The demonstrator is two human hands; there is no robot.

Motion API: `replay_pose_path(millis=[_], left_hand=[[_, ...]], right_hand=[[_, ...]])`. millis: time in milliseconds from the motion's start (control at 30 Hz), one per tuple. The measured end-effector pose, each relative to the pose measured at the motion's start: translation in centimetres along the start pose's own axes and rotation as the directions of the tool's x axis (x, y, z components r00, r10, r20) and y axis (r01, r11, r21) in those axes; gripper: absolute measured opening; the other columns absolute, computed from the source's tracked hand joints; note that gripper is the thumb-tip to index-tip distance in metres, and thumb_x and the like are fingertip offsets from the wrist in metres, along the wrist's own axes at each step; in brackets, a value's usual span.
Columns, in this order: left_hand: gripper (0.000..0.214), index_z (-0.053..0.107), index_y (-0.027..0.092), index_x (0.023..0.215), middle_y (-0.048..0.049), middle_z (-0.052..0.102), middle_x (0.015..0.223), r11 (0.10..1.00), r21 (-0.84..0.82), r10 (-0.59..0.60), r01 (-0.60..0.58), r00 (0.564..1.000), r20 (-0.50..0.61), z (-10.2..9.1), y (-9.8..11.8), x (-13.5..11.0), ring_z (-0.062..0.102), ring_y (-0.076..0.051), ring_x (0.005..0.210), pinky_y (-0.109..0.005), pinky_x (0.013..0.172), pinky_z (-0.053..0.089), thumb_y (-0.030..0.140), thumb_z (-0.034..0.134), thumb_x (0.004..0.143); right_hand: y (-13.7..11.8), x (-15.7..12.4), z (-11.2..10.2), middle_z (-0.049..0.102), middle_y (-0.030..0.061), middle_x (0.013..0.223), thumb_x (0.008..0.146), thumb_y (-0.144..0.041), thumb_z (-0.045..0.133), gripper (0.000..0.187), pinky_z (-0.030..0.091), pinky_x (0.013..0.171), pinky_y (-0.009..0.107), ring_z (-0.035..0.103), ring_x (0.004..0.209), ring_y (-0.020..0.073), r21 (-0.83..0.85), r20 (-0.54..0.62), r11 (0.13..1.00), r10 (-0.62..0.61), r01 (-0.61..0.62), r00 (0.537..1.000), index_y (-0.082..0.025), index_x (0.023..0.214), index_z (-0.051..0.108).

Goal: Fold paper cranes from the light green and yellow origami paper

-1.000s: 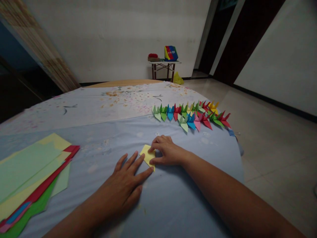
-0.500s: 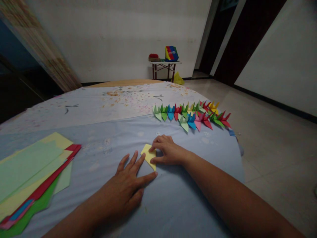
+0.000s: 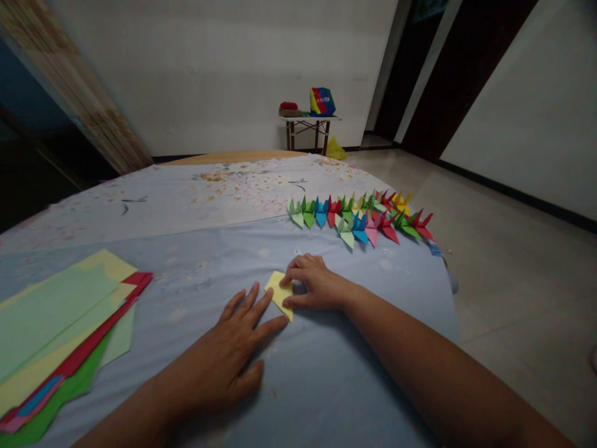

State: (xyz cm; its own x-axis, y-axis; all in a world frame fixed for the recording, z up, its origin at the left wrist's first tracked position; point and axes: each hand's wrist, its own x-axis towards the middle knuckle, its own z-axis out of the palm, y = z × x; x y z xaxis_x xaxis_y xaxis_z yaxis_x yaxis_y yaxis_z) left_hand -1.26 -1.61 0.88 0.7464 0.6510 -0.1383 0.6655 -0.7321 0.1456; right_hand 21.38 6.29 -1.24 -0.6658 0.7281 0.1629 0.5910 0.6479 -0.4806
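Note:
A small piece of folded yellow paper (image 3: 278, 290) lies flat on the blue cloth in front of me. My right hand (image 3: 313, 283) comes in from the right, its fingers curled and its thumb and fingertips gripping the paper's right side. My left hand (image 3: 237, 348) rests on the cloth with its fingers spread. Two of its fingertips touch the paper's left edge and lower corner; the thumb lies apart from it. The right fingers cover part of the paper, so some folds are hidden.
Several folded paper cranes (image 3: 359, 218) in many colours stand in rows at the right back. A stack of coloured paper sheets (image 3: 60, 311) lies at the left. The table's right edge (image 3: 452, 298) drops to the tiled floor. A small side table (image 3: 310, 118) stands by the wall.
My left hand has shifted slightly left and down, with its thumb drawn away from the paper and one finger pulled back at the lower corner. My right hand and the paper stay in place.

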Motion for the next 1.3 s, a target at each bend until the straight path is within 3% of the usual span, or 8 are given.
replay_pose_path(millis=[733, 933, 1167, 1300], left_hand=[[0.071, 0.021, 0.038, 0.139, 0.0003, -0.001, 0.150, 1.000, 0.018, -0.017, 0.017, 1.000, -0.027, 0.58, 0.19, 0.38, 0.002, -0.034, 0.135, -0.057, 0.106, 0.015, 0.015, 0.047, 0.076], [0.072, 0.023, 0.038, 0.138, -0.0015, 0.005, 0.151, 0.998, 0.022, -0.056, 0.056, 0.998, 0.014, 0.05, 0.61, 0.52, 0.001, -0.034, 0.135, -0.059, 0.105, 0.015, 0.012, 0.046, 0.074], [0.068, 0.027, 0.038, 0.137, -0.0008, 0.006, 0.151, 0.998, 0.026, -0.061, 0.061, 0.998, -0.011, 0.55, 0.22, 0.16, 0.003, -0.035, 0.136, -0.061, 0.104, 0.015, 0.015, 0.045, 0.075], [0.067, 0.030, 0.038, 0.136, 0.0000, 0.024, 0.148, 0.999, 0.031, -0.042, 0.045, 0.996, -0.078, 0.25, 0.06, 0.13, 0.013, -0.031, 0.136, -0.058, 0.105, 0.013, 0.014, 0.045, 0.075]], right_hand=[[0.02, 0.00, 0.14, 0.054, 0.0052, 0.102, 0.070, -0.046, 0.068, 0.036, 0.029, 0.087, 0.038, 0.044, 0.098, 0.0217, -0.002, -0.002, 1.000, 0.004, -0.004, 1.000, -0.024, 0.098, 0.063], [-0.31, 0.01, 0.28, 0.053, 0.0049, 0.101, 0.066, -0.056, 0.067, 0.045, 0.029, 0.086, 0.038, 0.043, 0.097, 0.0216, -0.011, -0.020, 1.000, 0.026, -0.026, 0.999, -0.023, 0.096, 0.063], [-0.46, 0.13, 0.52, 0.052, 0.0051, 0.102, 0.060, -0.055, 0.071, 0.050, 0.030, 0.085, 0.038, 0.043, 0.098, 0.0227, -0.045, 0.000, 0.997, 0.057, -0.057, 0.998, -0.025, 0.099, 0.062], [-0.39, 0.11, 0.64, 0.051, 0.0053, 0.102, 0.062, -0.055, 0.071, 0.049, 0.030, 0.085, 0.038, 0.043, 0.098, 0.0224, -0.050, -0.005, 0.997, 0.054, -0.055, 0.999, -0.025, 0.099, 0.061]])
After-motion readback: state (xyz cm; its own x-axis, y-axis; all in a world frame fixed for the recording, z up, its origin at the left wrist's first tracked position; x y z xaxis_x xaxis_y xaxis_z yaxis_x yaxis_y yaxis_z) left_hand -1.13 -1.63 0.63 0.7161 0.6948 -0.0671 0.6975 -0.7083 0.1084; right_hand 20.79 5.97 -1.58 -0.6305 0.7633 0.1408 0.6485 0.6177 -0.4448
